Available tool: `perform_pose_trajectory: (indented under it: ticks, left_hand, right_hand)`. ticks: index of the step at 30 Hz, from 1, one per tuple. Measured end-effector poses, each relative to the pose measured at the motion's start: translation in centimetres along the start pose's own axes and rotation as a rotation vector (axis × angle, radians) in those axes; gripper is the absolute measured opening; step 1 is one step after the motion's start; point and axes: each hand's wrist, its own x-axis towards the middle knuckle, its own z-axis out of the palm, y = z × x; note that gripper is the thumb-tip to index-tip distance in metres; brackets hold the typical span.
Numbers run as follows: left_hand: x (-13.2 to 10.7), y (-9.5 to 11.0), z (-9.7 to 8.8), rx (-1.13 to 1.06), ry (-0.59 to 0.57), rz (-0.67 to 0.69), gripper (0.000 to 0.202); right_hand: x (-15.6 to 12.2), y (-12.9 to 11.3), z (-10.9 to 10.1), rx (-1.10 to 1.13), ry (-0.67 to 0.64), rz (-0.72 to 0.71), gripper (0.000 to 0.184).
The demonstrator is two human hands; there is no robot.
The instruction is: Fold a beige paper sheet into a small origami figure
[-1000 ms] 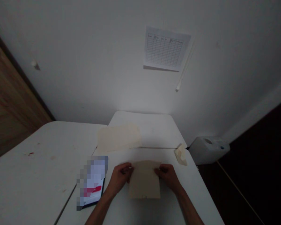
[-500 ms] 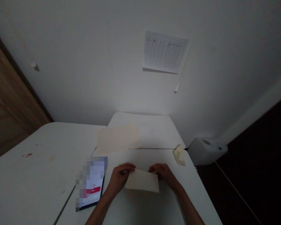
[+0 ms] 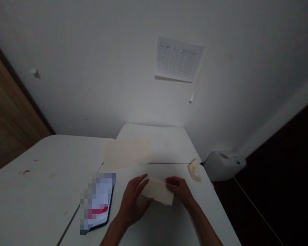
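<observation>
A folded cream sheet of paper (image 3: pixel 157 191) lies on the white table (image 3: pixel 169 222) between my hands. My left hand (image 3: pixel 133 200) rests with fingers stretched flat, its fingertips on the sheet's left edge. My right hand (image 3: pixel 178 188) is closed in a pinch on the sheet's upper right edge. The paper looks doubled over, a narrow tilted band.
A phone or tablet (image 3: pixel 99 203) with a lit screen lies to the left of my hands. A larger cream sheet (image 3: pixel 128 152) lies farther back. A small crumpled paper piece (image 3: pixel 194 169) sits near the table's right edge. A white bin (image 3: pixel 224 165) stands on the floor at right.
The sheet was folded from a tall rectangle into a narrow band. My left hand opened and flattened onto it; my right hand kept its pinch.
</observation>
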Motion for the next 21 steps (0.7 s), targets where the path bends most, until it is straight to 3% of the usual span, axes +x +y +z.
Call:
perform_pose_trajectory:
  ticks: [3, 5, 7, 10, 13, 15, 18, 21]
  left_hand:
    - [-0.2, 1.6, 1.1, 0.124, -0.102, 0.221, 0.051]
    - [-0.2, 2.3, 1.6, 0.131, -0.083, 0.305, 0.033]
    - [0.0, 2.7, 1.9, 0.058, -0.025, 0.307, 0.024]
    - [0.5, 3.0, 1.7, -0.147, 0.072, 0.077, 0.016]
    - [0.9, 3.2, 1.4, -0.365, 0.057, -0.375, 0.018]
    - [1.1, 3.4, 1.4, -0.532, 0.000, -0.618, 0.026]
    - [1.1, 3.5, 1.8, -0.695, -0.064, -0.779, 0.033]
    - [0.9, 3.5, 2.2, -0.708, -0.110, -0.802, 0.035]
  right_hand:
    - [-0.2, 0.0, 0.3, 0.026, 0.030, 0.001, 0.051]
    - [-0.3, -0.2, 0.6, 0.032, 0.042, -0.006, 0.051]
    - [-0.5, -0.6, 0.8, 0.033, 0.052, -0.007, 0.050]
    - [-1.0, -1.7, 0.9, 0.041, 0.014, -0.077, 0.055]
    - [-1.7, -3.0, 1.2, 0.095, -0.051, -0.298, 0.055]
    - [-2.1, -3.5, 1.7, 0.144, -0.098, -0.307, 0.053]
    - [-2.3, -3.0, 2.6, 0.226, -0.098, -0.220, 0.056]
    - [-2.2, -1.5, 3.3, 0.275, -0.061, -0.111, 0.058]
